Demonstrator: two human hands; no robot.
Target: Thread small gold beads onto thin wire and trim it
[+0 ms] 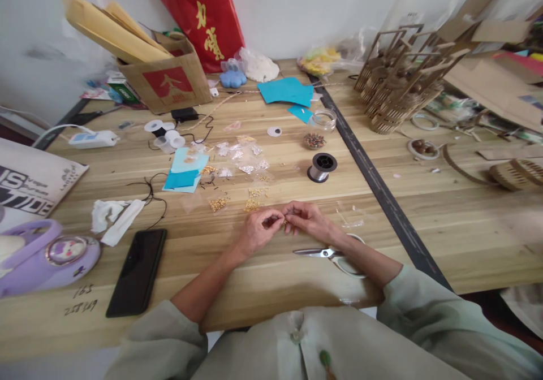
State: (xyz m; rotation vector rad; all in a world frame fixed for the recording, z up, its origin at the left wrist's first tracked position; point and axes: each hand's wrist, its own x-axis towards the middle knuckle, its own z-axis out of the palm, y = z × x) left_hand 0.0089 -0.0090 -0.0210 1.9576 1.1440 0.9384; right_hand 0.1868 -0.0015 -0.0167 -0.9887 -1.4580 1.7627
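Note:
My left hand [261,230] and my right hand [309,221] meet above the wooden table, thumbs and fingertips pinched together. Between them is something tiny, with a small gold glint, too small to name. Just beyond the fingers lie small piles of gold beads [251,205] and a little bag of gold-coloured beads [218,204]. White-handled scissors [324,253] rest under my right forearm, their blades partly open and pointing left. A spool of thin clear or silvery line [322,168] stands behind my right hand.
A black phone [136,272] and a purple tape-dispenser-like object [51,255] lie on the left. Blue paper pieces [182,179], silver bead bags [246,156] and a bowl of mixed beads [314,141] sit farther back. A black strip [373,176] crosses the table; woven baskets [392,91] stand right.

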